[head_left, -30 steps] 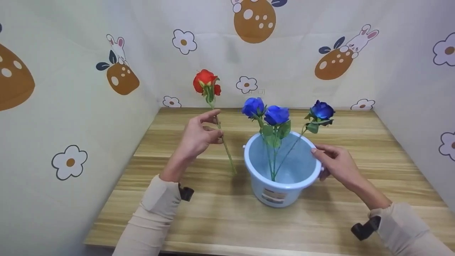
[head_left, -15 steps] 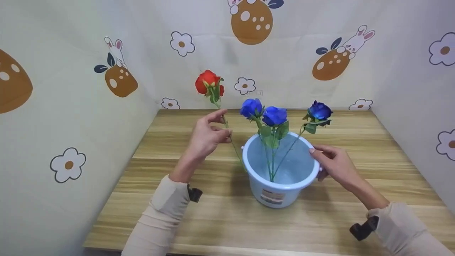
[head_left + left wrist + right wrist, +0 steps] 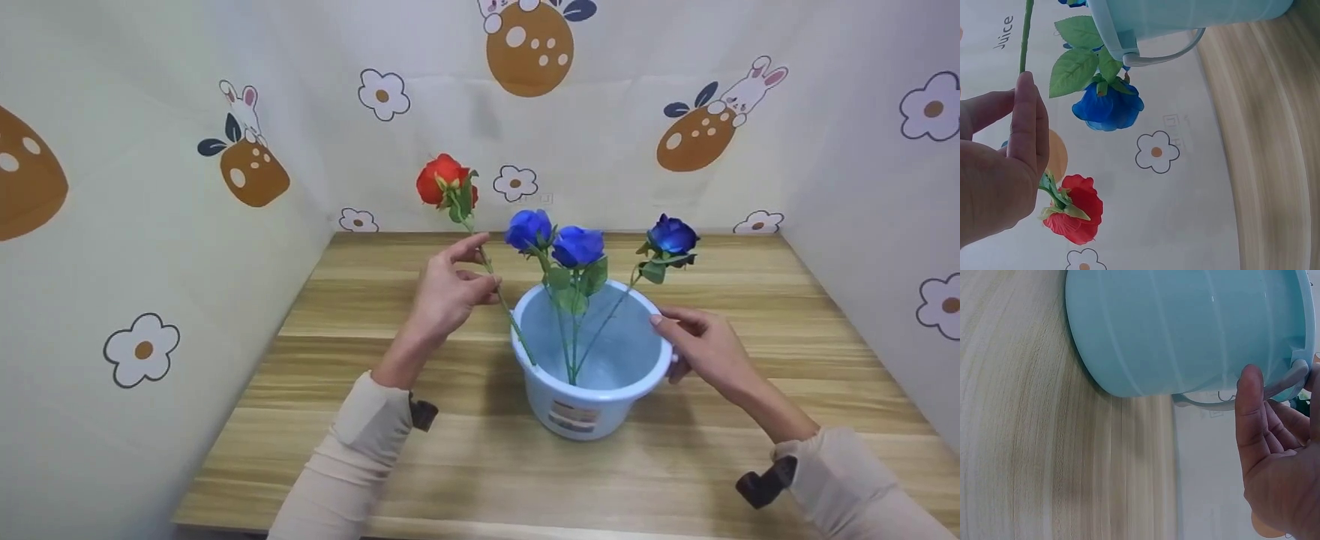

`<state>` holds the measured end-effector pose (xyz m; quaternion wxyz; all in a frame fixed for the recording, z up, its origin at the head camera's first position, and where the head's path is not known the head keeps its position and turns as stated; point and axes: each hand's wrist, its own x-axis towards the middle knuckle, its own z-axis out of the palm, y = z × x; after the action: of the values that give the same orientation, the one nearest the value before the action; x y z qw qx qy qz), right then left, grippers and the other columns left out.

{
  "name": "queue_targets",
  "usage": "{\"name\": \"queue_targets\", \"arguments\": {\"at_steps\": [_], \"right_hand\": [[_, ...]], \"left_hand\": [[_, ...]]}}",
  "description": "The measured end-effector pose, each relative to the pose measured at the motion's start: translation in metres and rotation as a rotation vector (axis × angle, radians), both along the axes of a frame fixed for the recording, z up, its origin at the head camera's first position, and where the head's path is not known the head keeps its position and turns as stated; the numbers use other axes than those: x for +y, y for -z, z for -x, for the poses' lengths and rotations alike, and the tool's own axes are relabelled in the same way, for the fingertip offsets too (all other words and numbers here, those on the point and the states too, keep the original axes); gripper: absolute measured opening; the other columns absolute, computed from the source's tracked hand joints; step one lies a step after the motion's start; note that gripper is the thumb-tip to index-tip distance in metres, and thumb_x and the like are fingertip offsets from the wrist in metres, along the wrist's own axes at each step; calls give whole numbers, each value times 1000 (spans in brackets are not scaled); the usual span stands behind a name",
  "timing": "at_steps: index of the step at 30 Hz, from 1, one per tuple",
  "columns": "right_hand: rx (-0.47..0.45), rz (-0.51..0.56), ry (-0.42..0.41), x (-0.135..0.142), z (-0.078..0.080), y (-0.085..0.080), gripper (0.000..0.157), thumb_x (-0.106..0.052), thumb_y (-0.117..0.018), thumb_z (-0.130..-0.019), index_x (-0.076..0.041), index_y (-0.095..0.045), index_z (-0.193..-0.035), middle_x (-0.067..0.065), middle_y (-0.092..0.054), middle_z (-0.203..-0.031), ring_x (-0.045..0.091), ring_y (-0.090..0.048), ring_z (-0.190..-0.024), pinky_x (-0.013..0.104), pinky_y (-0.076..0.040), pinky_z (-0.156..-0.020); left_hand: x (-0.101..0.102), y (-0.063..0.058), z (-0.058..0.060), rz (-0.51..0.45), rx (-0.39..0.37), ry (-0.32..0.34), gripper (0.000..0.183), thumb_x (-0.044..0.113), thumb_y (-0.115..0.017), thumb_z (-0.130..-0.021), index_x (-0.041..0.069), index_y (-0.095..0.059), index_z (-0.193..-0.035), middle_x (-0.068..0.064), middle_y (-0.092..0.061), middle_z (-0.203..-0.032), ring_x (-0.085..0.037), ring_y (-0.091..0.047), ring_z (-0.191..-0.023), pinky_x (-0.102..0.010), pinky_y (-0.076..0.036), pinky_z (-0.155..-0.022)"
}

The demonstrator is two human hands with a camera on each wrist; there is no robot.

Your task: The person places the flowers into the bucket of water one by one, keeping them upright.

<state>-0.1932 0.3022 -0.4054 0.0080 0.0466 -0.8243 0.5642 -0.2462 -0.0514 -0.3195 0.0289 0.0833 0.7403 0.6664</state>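
Between thumb and fingers my left hand [image 3: 446,292] pinches the green stem of a red artificial rose [image 3: 442,181]. The bloom leans up and left, and the stem's lower end overlaps the left rim of a light blue bucket [image 3: 592,392]. In the left wrist view the red bloom [image 3: 1075,208] shows beyond the hand. My right hand [image 3: 709,341] grips the bucket's right rim, thumb on top; the right wrist view shows its fingers by the bucket's handle [image 3: 1286,379]. Inside the bucket stand three blue roses: one left [image 3: 529,230], one middle [image 3: 578,246], one right [image 3: 673,234].
The bucket stands on a wood-grain table [image 3: 337,450]. A pale cloth [image 3: 450,112] printed with rabbits and flowers hangs behind the table and along both sides. Each sleeve cuff carries a dark wrist camera [image 3: 765,484].
My left hand has carried the red rose rightward, bringing its stem end from left of the bucket to over the rim. My right hand keeps its hold on the bucket.
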Motion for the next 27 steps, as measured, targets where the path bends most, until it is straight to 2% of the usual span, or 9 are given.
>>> {"name": "queue_targets", "arguments": {"at_steps": [5, 14, 19, 23, 27], "right_hand": [[-10, 16, 8, -1, 0, 0, 52, -29, -64, -106, 7, -60, -143, 6, -74, -86, 16, -68, -56, 37, -62, -54], [-10, -1, 9, -1, 1, 0, 53, -30, -64, -107, 7, -59, -144, 11, -76, -92, 17, -70, -59, 38, -63, -55], [-13, -6, 11, 0, 0, -1, 54, -31, -64, -107, 7, -58, -145, 11, -76, -92, 19, -70, -60, 37, -63, -55], [-8, -10, 7, 0, 0, -1, 53, -31, -64, -107, 6, -58, -145, 14, -76, -95, 18, -70, -61, 38, -63, -55], [-2, -17, -1, 1, 0, 0, 53, -31, -63, -107, 6, -59, -145, 15, -76, -97, 16, -70, -61, 38, -63, -55]], "left_hand": [[3, 3, 0, -9, 20, 1, 66, -12, -74, -90, 8, -57, -151, -19, -57, -129, -20, -73, -83, -31, -65, -75], [8, 7, 0, 9, 14, -15, 65, -11, -73, -91, 10, -58, -151, -17, -57, -129, -28, -74, -91, -31, -65, -75], [11, 8, 0, 41, 22, -21, 65, -11, -74, -90, 11, -59, -150, -16, -58, -127, -27, -75, -90, -30, -65, -74], [14, 10, 0, 66, 28, -21, 65, -10, -75, -90, 11, -59, -150, -16, -59, -127, -18, -74, -83, -29, -65, -73], [16, 11, -1, 61, 30, -13, 65, -10, -74, -90, 9, -58, -151, -16, -59, -126, -16, -74, -81, -28, -64, -72]]}}
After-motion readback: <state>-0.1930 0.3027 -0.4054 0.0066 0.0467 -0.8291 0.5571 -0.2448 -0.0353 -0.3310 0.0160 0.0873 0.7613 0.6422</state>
